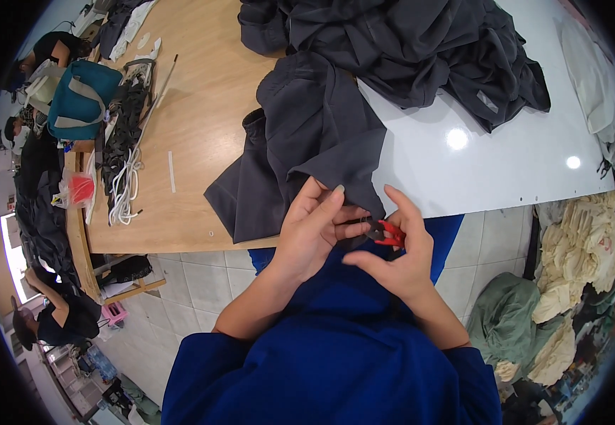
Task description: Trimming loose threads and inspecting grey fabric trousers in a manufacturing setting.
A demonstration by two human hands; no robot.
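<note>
My left hand (311, 230) is closed on the near corner of a dark grey garment (314, 120), which looks like trousers with a gathered waistband. Small thread snips (392, 234) with red handles sit in my right hand (410, 258), between the thumb and the fingers. Their dark tip points left and meets the fingers of my left hand at the cloth edge. Whether the blades touch a thread cannot be made out. Most of the garment lies on the table, and its near corner is lifted at the front edge.
A pile of dark grey garments (407, 42) covers the back of the wooden table (187, 85) and its white section (442, 170). A teal bag (84, 99), white cord (125, 188) and dark straps lie left. Cream cloth (580, 248) and green cloth (509, 312) are heaped right. Other people work at far left.
</note>
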